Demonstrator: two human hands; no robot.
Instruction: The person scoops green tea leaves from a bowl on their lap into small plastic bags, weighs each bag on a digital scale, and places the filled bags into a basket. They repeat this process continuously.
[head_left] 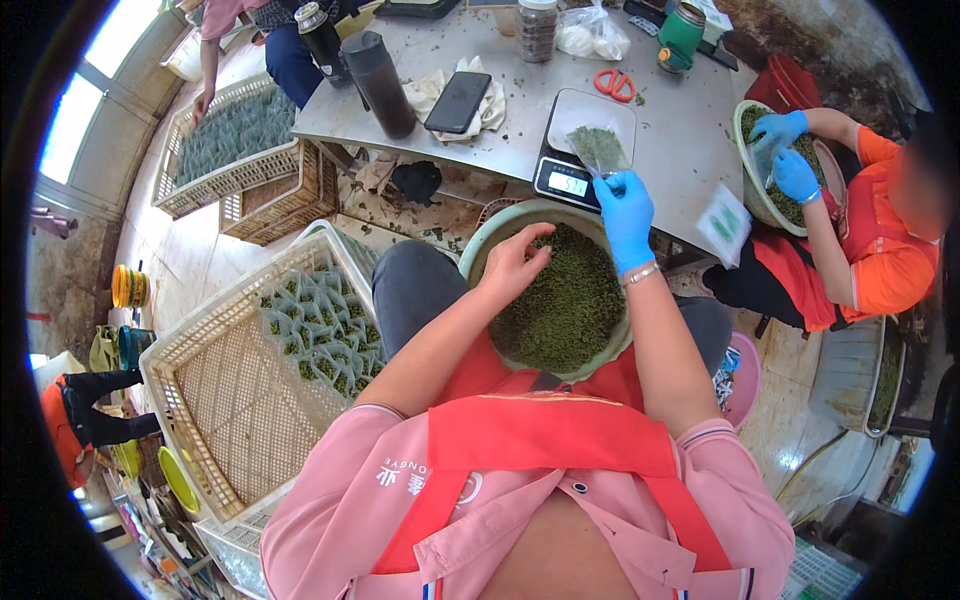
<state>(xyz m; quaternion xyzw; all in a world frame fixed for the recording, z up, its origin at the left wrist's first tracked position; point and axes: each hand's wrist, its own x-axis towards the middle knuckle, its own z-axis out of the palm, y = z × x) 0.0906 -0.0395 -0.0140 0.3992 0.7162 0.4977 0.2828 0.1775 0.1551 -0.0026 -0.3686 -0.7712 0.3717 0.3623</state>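
A wide pale-green basin (480, 245) full of small green peppercorn-like berries (560, 310) rests between my knees. My bare left hand (512, 265) is over the berries at the basin's left side, fingers bent and somewhat apart, with nothing visible in them. My right hand (626, 220), in a blue glove, pinches the near corner of a small clear plastic bag (600, 150) with green berries inside. That bag lies over the pan of a digital scale (590, 105), whose display is lit. The glove is just right of the display.
Left of me, a cream plastic crate (215, 400) holds several filled bags (325, 330). On the metal table (680, 140) are a phone (458, 103), a dark tumbler (378, 85) and red scissors (614, 85). To the right, a co-worker in orange (880, 240) handles a bag over another basin.
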